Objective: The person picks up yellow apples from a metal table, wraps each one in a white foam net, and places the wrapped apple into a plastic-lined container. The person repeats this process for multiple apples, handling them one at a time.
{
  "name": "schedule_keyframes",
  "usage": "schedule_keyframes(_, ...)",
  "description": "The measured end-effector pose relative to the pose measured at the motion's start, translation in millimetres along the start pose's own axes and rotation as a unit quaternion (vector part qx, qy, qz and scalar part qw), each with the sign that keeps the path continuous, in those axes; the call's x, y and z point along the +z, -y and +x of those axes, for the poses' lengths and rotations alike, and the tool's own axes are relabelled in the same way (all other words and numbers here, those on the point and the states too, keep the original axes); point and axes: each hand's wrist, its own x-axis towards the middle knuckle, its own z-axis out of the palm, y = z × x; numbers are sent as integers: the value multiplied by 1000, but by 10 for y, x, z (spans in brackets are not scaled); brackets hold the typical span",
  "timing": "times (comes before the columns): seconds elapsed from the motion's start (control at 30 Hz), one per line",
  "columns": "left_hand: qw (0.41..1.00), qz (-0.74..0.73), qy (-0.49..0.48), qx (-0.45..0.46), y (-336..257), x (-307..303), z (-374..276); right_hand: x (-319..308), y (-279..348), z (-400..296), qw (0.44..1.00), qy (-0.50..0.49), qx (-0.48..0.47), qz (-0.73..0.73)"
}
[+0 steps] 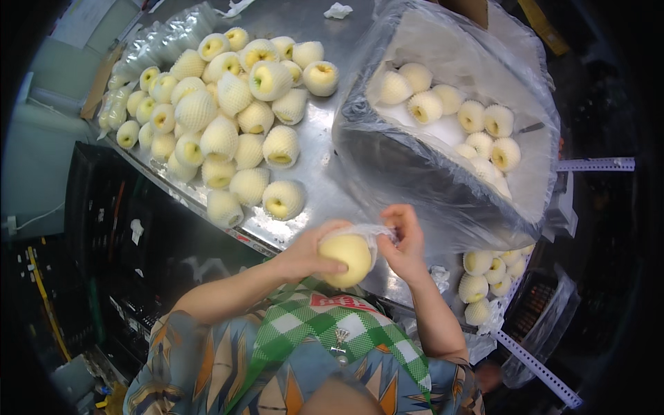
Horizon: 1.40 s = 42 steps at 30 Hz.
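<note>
A pale yellow apple (348, 259) rests in my left hand (314, 254), its near side bare. White foam netting (363, 232) lies over its far side, and the fingers of my right hand (403, 239) pinch the loose edge of that netting. Beyond my left hand, many yellow apples in foam nets (220, 137) are heaped on the metal table (321, 155). Ahead of my right hand stands a box lined with clear plastic (425, 155), tilted in view, with several netted apples (472, 115) inside on white padding.
Bundled clear plastic packaging (155, 46) lies at the table's far left. More netted apples (474, 288) sit at the right, near a perforated metal strip (539, 368). Dark crates (109, 207) stand left of the table. Crumpled white paper (337, 10) lies at the back.
</note>
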Motion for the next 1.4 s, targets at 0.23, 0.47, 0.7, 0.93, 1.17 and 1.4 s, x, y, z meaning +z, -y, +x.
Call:
schedule_keyframes(0.23,947,235,-160,151,146,-135,-1,331,26,-283,961,76,-217,-153)
schedule_keyframes(0.47,877,433,-144,151,6,-340,-189,424,41,-103,928,288,-236,18)
schedule_keyframes(0.7,868,477,-135,30,4,-1068,-689,-847,588,728,961,123,-244,-32)
schedule_keyframes(0.93,660,717,-131,183,330,-1465,-679,-2391,-370,1491,801,138,123,-569)
schedule_keyframes(1.17,613,763,-76,188,467,-1636,-462,-2234,-540,1452,808,188,181,-529)
schedule_keyframes(1.4,690,684,-111,209,-6,-1032,-560,-2468,27,1217,992,24,120,-12)
